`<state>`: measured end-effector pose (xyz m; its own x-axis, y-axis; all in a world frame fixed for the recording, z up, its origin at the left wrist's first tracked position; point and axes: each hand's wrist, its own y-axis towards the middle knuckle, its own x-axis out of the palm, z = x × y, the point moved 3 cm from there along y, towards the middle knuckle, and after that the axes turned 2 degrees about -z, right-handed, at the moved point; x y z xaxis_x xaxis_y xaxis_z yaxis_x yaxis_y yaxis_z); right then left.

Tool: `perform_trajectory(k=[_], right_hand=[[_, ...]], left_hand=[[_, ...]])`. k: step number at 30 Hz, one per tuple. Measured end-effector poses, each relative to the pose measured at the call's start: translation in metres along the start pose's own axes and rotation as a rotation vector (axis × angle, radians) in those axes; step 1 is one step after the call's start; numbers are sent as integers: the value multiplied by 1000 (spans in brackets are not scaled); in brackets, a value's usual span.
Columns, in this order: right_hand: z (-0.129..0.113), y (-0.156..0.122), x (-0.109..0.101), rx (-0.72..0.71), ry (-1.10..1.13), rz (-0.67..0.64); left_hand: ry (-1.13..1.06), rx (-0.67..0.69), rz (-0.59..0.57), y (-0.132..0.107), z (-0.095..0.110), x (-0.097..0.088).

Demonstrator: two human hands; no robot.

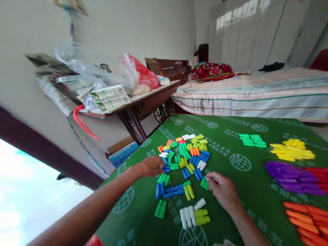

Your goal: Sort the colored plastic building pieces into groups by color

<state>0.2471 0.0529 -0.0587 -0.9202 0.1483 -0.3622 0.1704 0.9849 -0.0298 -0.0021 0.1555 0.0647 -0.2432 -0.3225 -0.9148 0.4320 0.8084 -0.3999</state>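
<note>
My left hand (151, 166) reaches in from the left, its fingers curled down at the near-left edge of a spread of small cap-like plastic pieces. Blue caps (166, 169) lie right at its fingertips; whether it grips one is hidden. My right hand (222, 188) has thumb and forefinger pinched at a pair of green caps (204, 183), right of the spread. Between my hands lie yellow-green caps (189, 192) and a row of blue caps (173, 191). Closer to me are white caps (188, 217) and another green pair (161, 209).
The green table (143, 218) also bears piles of longer plastic pieces at right: yellow (292, 150), purple (289, 177), red (316, 176) and orange (304, 218). Light green pieces (252, 140) lie farther back. Beyond stand a cluttered side table (148, 97) and a bed (256, 95).
</note>
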Motion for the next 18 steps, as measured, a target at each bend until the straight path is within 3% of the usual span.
perform_trajectory(k=[5,11,18], right_hand=[[-2,-2,-1,-2,7,9],[-5,-2,-2,-16,-14,15],[-5,-2,-2,-17,-9,19]], left_hand=[[82,-72,-111,-7,12,12],[139,-167,-104,-8,26,20],[163,-160,-81,-11,41,14]])
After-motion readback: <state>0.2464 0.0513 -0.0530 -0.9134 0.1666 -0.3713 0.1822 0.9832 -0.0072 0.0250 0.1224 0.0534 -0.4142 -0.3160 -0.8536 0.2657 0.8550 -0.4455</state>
